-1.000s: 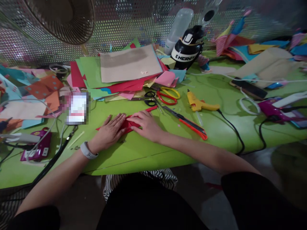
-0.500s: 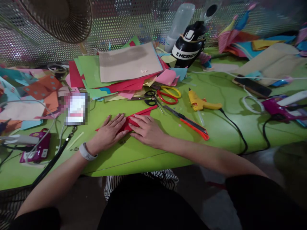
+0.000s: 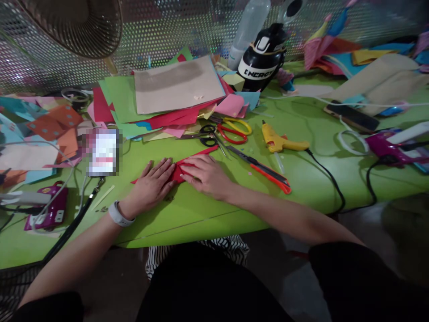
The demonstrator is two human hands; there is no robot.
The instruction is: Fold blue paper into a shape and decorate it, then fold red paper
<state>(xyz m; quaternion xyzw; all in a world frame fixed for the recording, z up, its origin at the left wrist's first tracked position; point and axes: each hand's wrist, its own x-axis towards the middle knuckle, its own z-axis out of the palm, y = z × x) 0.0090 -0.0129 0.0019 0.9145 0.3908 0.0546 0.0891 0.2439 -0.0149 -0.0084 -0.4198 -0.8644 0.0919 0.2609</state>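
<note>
A folded piece of red paper [image 3: 177,175] lies on the green tabletop, its long thin strip pointing up to the right and a pointed tip showing at the left. My left hand [image 3: 153,184] rests flat on its left part, fingers stretched out. Over the right part lies my right hand [image 3: 208,176], palm down with its fingers slightly bent and pressing on the paper. Both hands cover much of the sheet, so its full outline is hidden. Just past the strip's far end are black-handled scissors [image 3: 208,135]; a red-handled box cutter [image 3: 264,170] lies right of my right hand.
Behind the hands sits a stack of coloured paper [image 3: 177,87], with red-and-yellow-handled scissors [image 3: 236,129] at its edge. A yellow glue gun [image 3: 279,141] with a black cord lies to the right. A phone [image 3: 103,152] is at left, near a purple power strip [image 3: 50,208].
The view has shifted slightly. My right hand's fingers have drawn together and bent a little more on the red paper; my left hand stays flat in place.
</note>
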